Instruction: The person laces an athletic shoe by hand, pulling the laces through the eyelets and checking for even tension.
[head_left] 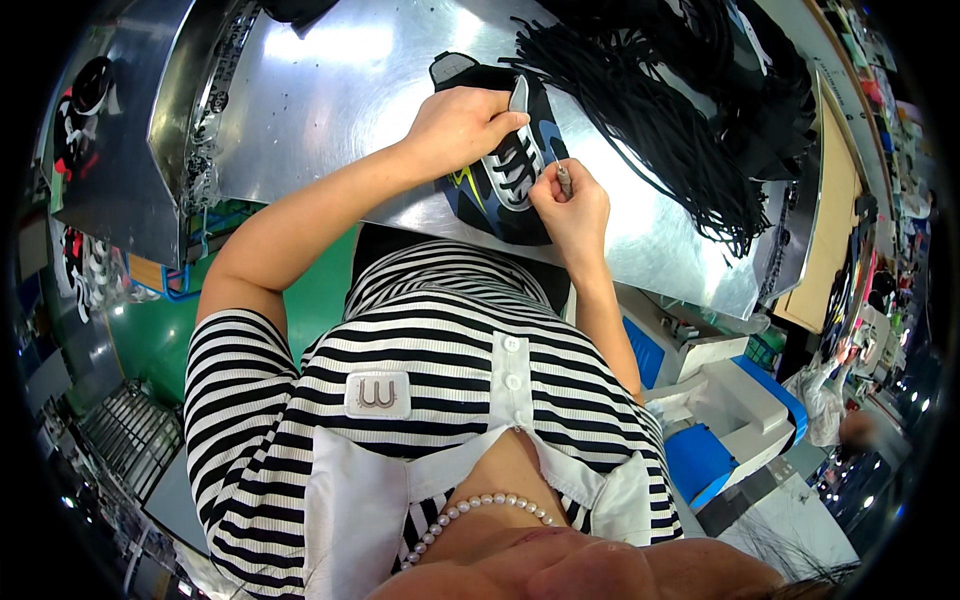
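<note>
Shoe upper (pixel 514 168) partly covered by hands (pixel 455 128), gripped tool (pixel 564 181) mostly hidden

- Shoe upper (pixel 505 190): partly covered by left grip (pixel 458 128); underside not visible.
- Left grip: some fingertips out of sight.
- Small metal tool (pixel 564 180): partly enclosed by right grip (pixel 578 213); tip too small to resolve, kind undetermined.
- Desk (pixel 330 125): far side cut off by top edge.
- Dark object (pixel 298 10), far left: also cut off there; identity unclear.
- Black laces (pixel 655 120), right: many ends buried.
- Co-worker (pixel 822 400), right: blurred.
</note>
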